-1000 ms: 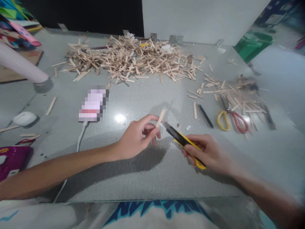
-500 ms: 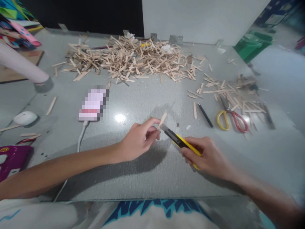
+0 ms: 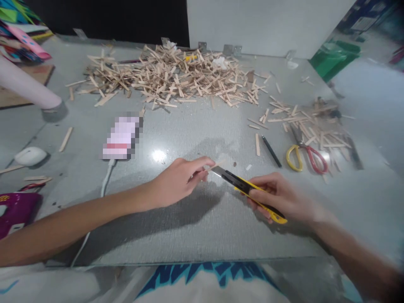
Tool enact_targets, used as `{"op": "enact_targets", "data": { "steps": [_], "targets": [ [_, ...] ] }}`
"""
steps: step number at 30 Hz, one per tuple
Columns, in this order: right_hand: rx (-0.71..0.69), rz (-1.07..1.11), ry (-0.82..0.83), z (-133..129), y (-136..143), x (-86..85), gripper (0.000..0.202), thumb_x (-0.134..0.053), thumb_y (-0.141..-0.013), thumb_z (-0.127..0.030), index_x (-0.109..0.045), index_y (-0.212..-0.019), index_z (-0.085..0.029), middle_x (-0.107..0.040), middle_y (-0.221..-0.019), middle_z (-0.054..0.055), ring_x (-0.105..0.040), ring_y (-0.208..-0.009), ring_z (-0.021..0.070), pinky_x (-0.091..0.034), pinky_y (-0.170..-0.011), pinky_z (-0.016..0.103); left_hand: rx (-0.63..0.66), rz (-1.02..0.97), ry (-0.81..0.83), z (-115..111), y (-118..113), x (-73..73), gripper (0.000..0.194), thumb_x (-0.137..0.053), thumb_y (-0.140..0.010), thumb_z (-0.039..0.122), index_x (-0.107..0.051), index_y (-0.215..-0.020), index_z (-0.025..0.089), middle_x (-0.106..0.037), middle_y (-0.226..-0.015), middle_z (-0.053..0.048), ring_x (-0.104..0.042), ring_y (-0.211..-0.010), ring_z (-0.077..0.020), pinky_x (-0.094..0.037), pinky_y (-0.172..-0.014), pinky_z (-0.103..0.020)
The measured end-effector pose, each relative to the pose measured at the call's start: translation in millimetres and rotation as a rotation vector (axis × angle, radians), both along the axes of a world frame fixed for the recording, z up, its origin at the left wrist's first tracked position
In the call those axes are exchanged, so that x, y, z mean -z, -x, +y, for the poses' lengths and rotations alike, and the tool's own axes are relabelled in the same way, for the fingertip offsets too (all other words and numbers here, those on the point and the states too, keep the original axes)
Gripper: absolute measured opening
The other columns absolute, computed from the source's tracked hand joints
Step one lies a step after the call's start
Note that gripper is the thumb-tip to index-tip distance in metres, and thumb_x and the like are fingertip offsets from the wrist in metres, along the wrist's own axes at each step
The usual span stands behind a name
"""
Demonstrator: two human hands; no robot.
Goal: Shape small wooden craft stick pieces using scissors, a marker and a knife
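Observation:
Between the thumb and fingers of my left hand (image 3: 179, 181) is a small piece of wooden stick (image 3: 216, 166), seen nearly edge-on. My right hand (image 3: 277, 198) is wrapped around a yellow and black box cutter (image 3: 244, 185). Its bare blade points left, and the tip reaches the stick beside my left fingertips; whether it cuts into the wood I cannot tell. Both hands are held above the grey table (image 3: 151, 235), with shadows under them.
A heap of wooden sticks (image 3: 176, 80) lies at the back. Scissors (image 3: 306, 158), a black pen (image 3: 271, 151) and more sticks are on the right. To the left are a phone (image 3: 121, 139) with a white cable, a white mouse (image 3: 30, 156) and a purple device (image 3: 19, 212).
The stick has gone from tilted up to nearly level as my left hand turned. My right hand has rolled the box cutter, showing more of its handle and moving slightly right.

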State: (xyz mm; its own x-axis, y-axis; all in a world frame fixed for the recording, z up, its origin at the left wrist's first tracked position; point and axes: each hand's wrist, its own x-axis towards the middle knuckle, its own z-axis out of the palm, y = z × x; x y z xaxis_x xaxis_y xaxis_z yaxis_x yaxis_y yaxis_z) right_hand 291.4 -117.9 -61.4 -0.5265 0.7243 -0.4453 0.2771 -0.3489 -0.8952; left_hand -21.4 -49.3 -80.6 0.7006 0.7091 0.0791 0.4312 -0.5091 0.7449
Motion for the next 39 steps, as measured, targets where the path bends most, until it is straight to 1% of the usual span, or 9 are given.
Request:
{"op": "enact_targets", "data": {
  "steps": [3, 6, 9, 11, 16, 21, 25, 34, 39],
  "targets": [
    [0.037, 0.021, 0.005, 0, 1, -0.9, 0.047, -0.069, -0.105, -0.06, -0.071, -0.089, -0.016, -0.063, -0.06, 0.0, -0.057, -0.049, 0.0123, -0.048, -0.047, 0.023, -0.007, -0.08, 0.201, -3, -4, -9.7, 0.018, -0.056, -0.11, 0.028, -0.064, -0.125, 0.021, -0.08, -0.081, 0.001, -0.073, -0.062, -0.0121, -0.052, -0.06, -0.02],
    [0.073, -0.003, 0.01, 0, 4, -4.6, 0.05, -0.07, -0.102, -0.065, -0.071, -0.087, -0.017, -0.062, -0.058, 0.0, -0.056, -0.047, 0.0126, -0.048, -0.046, 0.024, -0.058, -0.163, 0.357, -6, -8, -15.4, 0.018, -0.057, -0.11, 0.033, -0.063, -0.122, 0.021, -0.08, -0.083, -0.002, -0.074, -0.061, -0.0133, -0.055, -0.054, -0.02],
    [0.084, -0.045, -0.015, -1, 7, -8.0, 0.051, -0.072, -0.101, -0.065, -0.07, -0.083, -0.018, -0.062, -0.059, 0.001, -0.058, -0.049, 0.0131, -0.048, -0.047, 0.024, -0.101, -0.223, 0.449, -8, -9, -15.1, 0.02, -0.059, -0.11, 0.037, -0.06, -0.123, 0.021, -0.081, -0.086, -0.004, -0.075, -0.062, -0.0151, -0.056, -0.048, -0.019],
    [0.085, -0.057, -0.043, -2, 9, -8.1, 0.051, -0.071, -0.102, -0.065, -0.069, -0.083, -0.018, -0.062, -0.059, 0.001, -0.058, -0.049, 0.013, -0.047, -0.048, 0.024, -0.114, -0.241, 0.467, -9, -9, -13.4, 0.02, -0.06, -0.11, 0.037, -0.058, -0.123, 0.022, -0.081, -0.088, -0.005, -0.076, -0.064, -0.0157, -0.057, -0.048, -0.019],
    [0.088, -0.038, -0.075, -3, 10, -5.3, 0.048, -0.069, -0.105, -0.061, -0.069, -0.084, -0.018, -0.062, -0.06, 0.0, -0.057, -0.05, 0.0121, -0.045, -0.048, 0.024, -0.118, -0.259, 0.469, -10, -9, -11.3, 0.018, -0.061, -0.11, 0.037, -0.056, -0.119, 0.022, -0.082, -0.088, -0.004, -0.076, -0.064, -0.016, -0.058, -0.048, -0.019],
    [0.091, -0.032, -0.069, -3, 10, -5.7, 0.048, -0.071, -0.104, -0.061, -0.069, -0.084, -0.018, -0.062, -0.061, 0.0, -0.057, -0.05, 0.0122, -0.045, -0.049, 0.024, -0.12, -0.259, 0.46, -11, -10, -9.6, 0.017, -0.06, -0.11, 0.036, -0.055, -0.118, 0.022, -0.082, -0.088, -0.004, -0.076, -0.064, -0.0159, -0.059, -0.048, -0.02],
    [0.085, -0.052, -0.081, -4, 9, -2.7, 0.045, -0.067, -0.107, -0.057, -0.069, -0.086, -0.018, -0.062, -0.062, 0.0, -0.057, -0.051, 0.0116, -0.045, -0.048, 0.023, -0.112, -0.259, 0.447, -11, -11, -8.6, 0.016, -0.059, -0.11, 0.035, -0.055, -0.119, 0.022, -0.082, -0.089, -0.003, -0.075, -0.064, -0.0157, -0.058, -0.048, -0.02],
    [0.07, -0.154, -0.252, -10, 14, 4.4, 0.036, -0.064, -0.11, -0.043, -0.066, -0.082, -0.02, -0.064, -0.06, -0.001, -0.058, -0.051, 0.012, -0.045, -0.051, 0.023, -0.089, -0.153, 0.215, -12, -8, -7.0, 0.012, -0.055, -0.11, 0.029, -0.055, -0.119, 0.021, -0.08, -0.083, 0.001, -0.073, -0.059, -0.0119, -0.052, -0.054, -0.018],
    [0.063, -0.185, -0.258, -11, 16, 5.3, 0.036, -0.063, -0.11, -0.042, -0.066, -0.082, -0.021, -0.065, -0.06, -0.001, -0.059, -0.051, 0.012, -0.046, -0.052, 0.023, -0.079, -0.136, 0.145, -12, -9, -4.0, 0.012, -0.054, -0.109, 0.025, -0.054, -0.12, 0.021, -0.078, -0.079, 0.002, -0.072, -0.057, -0.0114, -0.049, -0.054, -0.019]
  ]
}}
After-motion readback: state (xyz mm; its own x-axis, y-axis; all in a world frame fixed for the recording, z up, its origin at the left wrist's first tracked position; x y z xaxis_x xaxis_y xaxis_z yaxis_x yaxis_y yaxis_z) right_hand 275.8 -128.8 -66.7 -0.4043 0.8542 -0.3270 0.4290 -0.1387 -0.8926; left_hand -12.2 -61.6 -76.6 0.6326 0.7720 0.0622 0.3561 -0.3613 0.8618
